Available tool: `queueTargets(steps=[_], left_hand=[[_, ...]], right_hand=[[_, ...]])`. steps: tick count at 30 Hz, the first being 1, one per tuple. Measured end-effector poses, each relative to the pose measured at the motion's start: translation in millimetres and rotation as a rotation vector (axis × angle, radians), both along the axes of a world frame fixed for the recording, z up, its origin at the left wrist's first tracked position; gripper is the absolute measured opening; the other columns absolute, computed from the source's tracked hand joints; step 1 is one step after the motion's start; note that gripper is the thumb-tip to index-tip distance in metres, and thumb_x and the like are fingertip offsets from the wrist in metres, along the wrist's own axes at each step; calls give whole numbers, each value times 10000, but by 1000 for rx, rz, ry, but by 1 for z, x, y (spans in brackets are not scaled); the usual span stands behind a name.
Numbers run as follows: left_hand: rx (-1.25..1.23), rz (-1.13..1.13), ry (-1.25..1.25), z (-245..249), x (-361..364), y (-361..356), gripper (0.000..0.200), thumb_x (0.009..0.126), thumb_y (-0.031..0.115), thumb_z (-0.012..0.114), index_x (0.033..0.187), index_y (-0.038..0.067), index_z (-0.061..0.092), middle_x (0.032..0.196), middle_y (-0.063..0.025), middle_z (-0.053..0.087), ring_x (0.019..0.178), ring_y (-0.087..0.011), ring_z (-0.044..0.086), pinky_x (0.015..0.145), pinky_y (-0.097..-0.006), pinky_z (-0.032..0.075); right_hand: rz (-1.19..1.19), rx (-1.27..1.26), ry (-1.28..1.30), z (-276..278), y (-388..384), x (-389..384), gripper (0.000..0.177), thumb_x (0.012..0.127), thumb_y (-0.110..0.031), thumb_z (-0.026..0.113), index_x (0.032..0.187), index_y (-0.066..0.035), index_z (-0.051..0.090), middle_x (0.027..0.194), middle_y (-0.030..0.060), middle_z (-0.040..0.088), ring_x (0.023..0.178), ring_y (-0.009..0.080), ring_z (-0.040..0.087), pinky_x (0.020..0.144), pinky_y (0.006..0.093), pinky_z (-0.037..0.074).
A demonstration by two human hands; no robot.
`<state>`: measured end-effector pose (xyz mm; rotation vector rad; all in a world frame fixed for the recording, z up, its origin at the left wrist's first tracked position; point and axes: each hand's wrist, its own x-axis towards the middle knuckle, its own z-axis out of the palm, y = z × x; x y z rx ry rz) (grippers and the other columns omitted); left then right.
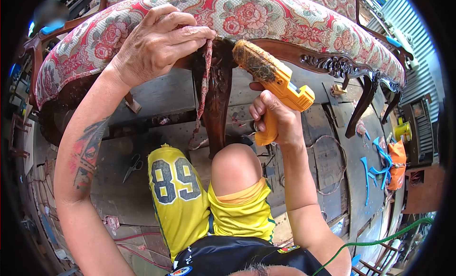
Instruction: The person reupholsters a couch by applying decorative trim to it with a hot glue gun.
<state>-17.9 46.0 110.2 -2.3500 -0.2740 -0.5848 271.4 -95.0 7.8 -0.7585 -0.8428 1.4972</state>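
My left hand is at the lower edge of a floral-upholstered sofa, its fingers pinching the top of a narrow patterned trim strip. The strip hangs down in front of the sofa's dark carved wooden leg. My right hand is closed around the handle of a yellow glue gun, whose front end is coated in dark, crusted residue. That end points up and left, close to the seat's wooden rail, right of the leg. Whether its nozzle touches the sofa cannot be made out.
Scissors lie on the plank floor at the left. Blue strips, an orange bag and a yellow can are at the right. A green cord crosses the lower right, and thin wires loop over the floor.
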Motion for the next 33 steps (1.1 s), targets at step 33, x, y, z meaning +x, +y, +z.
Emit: queueTargets(steps=[33], left_hand=[[8, -7, -6, -2, -1, 1, 315, 940, 76, 701, 1228, 112, 823, 1375, 77, 757, 1269, -177, 637, 1185, -408, 436]], right_hand=[[-2, 2, 23, -5, -2, 3, 452, 1051, -185, 760, 1372, 84, 589, 782, 39, 578, 703, 157, 600, 504, 259, 466]])
